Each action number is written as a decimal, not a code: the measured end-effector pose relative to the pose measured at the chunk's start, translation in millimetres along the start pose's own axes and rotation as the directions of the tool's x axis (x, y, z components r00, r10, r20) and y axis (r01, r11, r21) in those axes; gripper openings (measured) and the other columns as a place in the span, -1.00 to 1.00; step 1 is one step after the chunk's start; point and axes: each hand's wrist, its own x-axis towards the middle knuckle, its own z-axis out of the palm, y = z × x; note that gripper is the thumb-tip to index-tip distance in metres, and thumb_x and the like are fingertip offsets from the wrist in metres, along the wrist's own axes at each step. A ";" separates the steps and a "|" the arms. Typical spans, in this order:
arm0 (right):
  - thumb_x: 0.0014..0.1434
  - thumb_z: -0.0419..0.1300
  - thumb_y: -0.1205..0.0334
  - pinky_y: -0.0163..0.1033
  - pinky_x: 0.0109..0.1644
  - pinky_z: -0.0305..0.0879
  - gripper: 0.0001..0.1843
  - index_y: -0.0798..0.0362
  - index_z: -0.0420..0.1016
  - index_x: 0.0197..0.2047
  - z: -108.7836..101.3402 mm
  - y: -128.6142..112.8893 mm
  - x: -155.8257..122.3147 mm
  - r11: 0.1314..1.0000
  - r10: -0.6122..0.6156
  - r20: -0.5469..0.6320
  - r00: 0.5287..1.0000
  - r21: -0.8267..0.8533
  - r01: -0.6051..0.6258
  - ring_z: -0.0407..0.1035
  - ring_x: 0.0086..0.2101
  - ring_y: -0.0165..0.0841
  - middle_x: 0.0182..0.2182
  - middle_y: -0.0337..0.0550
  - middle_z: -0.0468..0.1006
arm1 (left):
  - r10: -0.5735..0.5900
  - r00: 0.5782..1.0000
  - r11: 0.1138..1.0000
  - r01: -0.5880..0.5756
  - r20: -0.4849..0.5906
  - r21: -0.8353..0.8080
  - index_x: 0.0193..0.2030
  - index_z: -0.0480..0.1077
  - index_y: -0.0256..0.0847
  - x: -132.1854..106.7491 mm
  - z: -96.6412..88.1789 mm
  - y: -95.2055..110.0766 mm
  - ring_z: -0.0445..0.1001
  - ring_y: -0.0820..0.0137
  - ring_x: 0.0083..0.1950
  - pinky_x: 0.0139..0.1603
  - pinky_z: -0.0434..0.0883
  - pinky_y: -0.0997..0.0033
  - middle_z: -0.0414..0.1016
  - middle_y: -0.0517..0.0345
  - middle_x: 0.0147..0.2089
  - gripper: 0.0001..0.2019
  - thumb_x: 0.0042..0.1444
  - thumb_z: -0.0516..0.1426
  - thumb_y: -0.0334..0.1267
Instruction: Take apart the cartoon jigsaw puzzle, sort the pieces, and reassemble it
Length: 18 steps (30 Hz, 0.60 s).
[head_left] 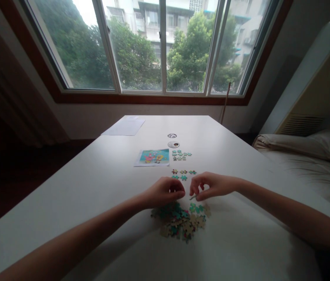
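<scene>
Stretching toward a wide window (163, 50), the white tabletop (94, 187) carries a heap of puzzle pieces (179, 224) just nearer than the hands. The right hand (213, 184) pinches one small piece (193, 197) between its fingers; the left hand (161, 191) has curled fingers, their grip unclear. A pale couch (305, 156) stands to the right.

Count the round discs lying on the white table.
2. The black-and-white disc lies farther off, toward the window; the pale disc with a dark spot lies just nearer, beyond the laid-out jigsaw pieces. Neither is covered.
</scene>
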 end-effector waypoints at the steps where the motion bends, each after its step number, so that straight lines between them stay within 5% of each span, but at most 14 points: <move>1: 0.01 0.21 0.17 -0.39 -0.33 0.21 -0.78 0.15 0.38 -0.32 0.2 -0.9 1.1 0.998 -0.003 -0.045 0.999 0.056 0.006 0.28 -0.39 -0.50 -0.37 -0.19 0.45 | 0.005 1.000 1.000 -0.004 0.006 -0.030 -0.38 0.42 -0.32 0.1 0.4 0.5 0.21 0.53 -0.50 -0.50 0.18 0.59 0.32 0.24 -0.53 -0.83 0.04 0.07 -0.26; 7: -0.05 0.26 0.16 -0.40 -0.44 0.18 -0.72 0.16 0.33 -0.34 4.2 0.8 9.2 0.917 0.028 -0.232 0.972 0.394 0.068 0.25 -0.50 -0.55 -0.50 -0.28 0.38 | -0.026 0.999 0.976 0.018 -0.035 -0.216 -0.39 0.41 -0.33 2.0 0.4 2.7 0.17 0.54 -0.51 -0.53 0.15 0.58 0.26 0.26 -0.56 -0.79 0.03 0.10 -0.19; 18: 0.02 0.20 0.13 -0.38 -0.45 0.15 -0.68 0.13 0.39 -0.18 16.2 -1.1 15.4 0.969 0.008 -0.392 0.920 0.232 0.090 0.23 -0.53 -0.53 -0.55 -0.27 0.40 | -0.112 0.993 0.855 0.073 -0.045 -0.513 -0.49 0.39 -0.34 3.0 9.9 7.2 0.15 0.57 -0.53 -0.53 0.07 0.56 0.25 0.29 -0.58 -0.80 -0.11 0.20 -0.21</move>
